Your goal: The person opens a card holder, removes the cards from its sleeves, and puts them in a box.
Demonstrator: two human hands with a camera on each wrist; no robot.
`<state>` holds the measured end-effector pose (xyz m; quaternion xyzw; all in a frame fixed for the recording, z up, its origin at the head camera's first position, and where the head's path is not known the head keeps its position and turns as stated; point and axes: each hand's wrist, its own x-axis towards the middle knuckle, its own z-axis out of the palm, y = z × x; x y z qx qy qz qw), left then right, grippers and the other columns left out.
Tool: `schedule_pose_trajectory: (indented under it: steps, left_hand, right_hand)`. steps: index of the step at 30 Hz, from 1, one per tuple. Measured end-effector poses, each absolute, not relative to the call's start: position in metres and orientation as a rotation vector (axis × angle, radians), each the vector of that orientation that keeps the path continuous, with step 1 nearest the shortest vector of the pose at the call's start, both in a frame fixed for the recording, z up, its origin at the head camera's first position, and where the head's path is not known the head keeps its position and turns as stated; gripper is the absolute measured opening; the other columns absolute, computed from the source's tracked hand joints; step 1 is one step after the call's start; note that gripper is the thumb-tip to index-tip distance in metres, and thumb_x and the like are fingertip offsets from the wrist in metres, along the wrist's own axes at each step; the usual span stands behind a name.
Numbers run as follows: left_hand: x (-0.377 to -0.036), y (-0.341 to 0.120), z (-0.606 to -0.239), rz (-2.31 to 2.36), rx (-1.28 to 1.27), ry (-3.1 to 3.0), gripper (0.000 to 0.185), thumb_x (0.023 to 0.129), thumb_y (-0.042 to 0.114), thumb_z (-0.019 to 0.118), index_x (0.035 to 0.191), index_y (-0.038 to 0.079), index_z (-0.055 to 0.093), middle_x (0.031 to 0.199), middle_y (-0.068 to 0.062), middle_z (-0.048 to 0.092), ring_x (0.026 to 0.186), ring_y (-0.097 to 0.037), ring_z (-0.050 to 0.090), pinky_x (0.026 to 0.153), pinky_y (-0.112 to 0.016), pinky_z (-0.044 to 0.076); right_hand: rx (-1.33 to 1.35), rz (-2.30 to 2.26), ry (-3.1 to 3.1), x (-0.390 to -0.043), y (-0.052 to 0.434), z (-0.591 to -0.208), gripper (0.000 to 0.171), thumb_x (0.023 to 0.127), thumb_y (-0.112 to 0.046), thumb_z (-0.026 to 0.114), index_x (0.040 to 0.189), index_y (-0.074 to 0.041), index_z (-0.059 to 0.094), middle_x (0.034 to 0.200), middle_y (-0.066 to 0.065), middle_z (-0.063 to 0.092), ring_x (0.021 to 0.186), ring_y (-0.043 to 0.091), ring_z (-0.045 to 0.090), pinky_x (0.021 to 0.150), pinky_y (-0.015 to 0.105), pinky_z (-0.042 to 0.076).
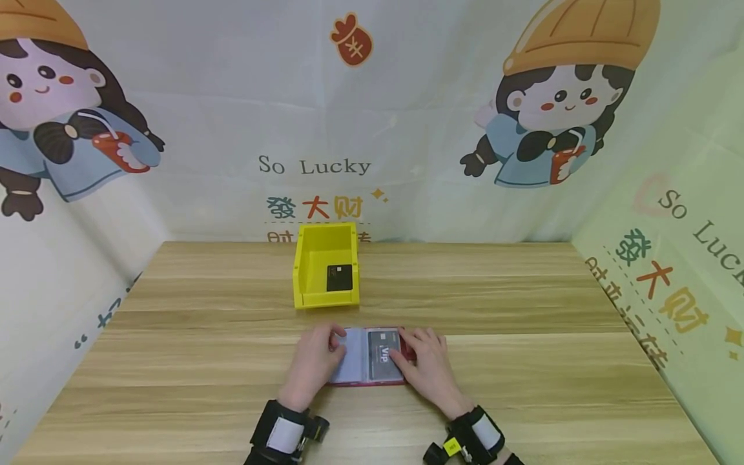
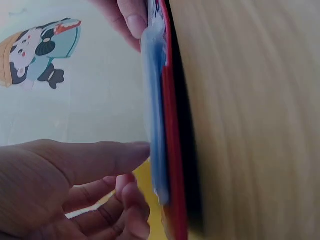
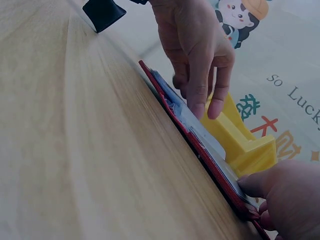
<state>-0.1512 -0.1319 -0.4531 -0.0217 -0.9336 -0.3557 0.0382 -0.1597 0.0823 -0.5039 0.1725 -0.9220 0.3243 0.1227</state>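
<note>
Red card wallet [image 1: 367, 382], lying open flat on wooden bench [image 1: 523, 361], near front edge, centre. Inside: clear plastic sleeves; left page pale blue-grey, right page holds grey card [image 1: 382, 354] marked "Vip".

Left hand [image 1: 314, 363]: rests on left page, fingers fairly straight, tips touching sleeve near the fold. Grip released, nothing clasped. Left wrist view: thumb tip meets sleeve edge [image 2: 156, 125]; wallet's red cover just under it.

Right hand [image 1: 427, 365]: lies over wallet's right edge, fingertips [image 1: 401, 345] on or at grey card. Right wrist view shows thumb pressing the red cover corner [image 3: 240, 197]. Whether fingers pinch card or only press it: can't tell.

Wallet vs. grip: wallet sits directly under both hands, between them and bench; left hand covers left outer part, right hand covers right outer part; middle of pages exposed.

Yellow bin [image 1: 325, 266]: on bench just behind wallet, apart from it, open top. Black card [image 1: 340, 278] flat on bin floor, right side.

Both wrists: black straps w/ cameras.

Backdrop: printed cloth, cartoon figures in orange hats, "So Lucky" text.
</note>
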Motion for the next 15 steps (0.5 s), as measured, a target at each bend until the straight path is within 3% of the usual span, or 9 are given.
schedule_pose_trajectory:
  steps: [7, 15]
  left_hand:
    - [-0.149, -0.114, -0.454, -1.119, -0.276, -2.888, 0.004, 0.089, 0.006, 0.073, 0.088, 0.002, 0.073, 0.076, -0.003, 0.064, 0.069, -0.011, 0.051, 0.063, -0.021, 0.042]
    - [-0.15, -0.111, -0.459, -1.099, -0.238, -2.892, 0.006, 0.088, 0.008, 0.074, 0.088, 0.001, 0.074, 0.075, -0.004, 0.067, 0.068, -0.009, 0.052, 0.062, -0.02, 0.042]
  right_hand:
    - [0.507, 0.941, -2.71, -0.159, 0.082, -0.503, 0.045, 0.09, -0.027, 0.074, 0.127, -0.001, 0.067, 0.103, 0.008, 0.07, 0.096, 0.021, 0.052, 0.084, 0.035, 0.029]
    - [0.526, 0.924, -2.694, -0.159, 0.082, -0.503, 0.044, 0.09, -0.024, 0.075, 0.126, 0.001, 0.067, 0.105, 0.01, 0.071, 0.096, 0.022, 0.053, 0.085, 0.037, 0.03]
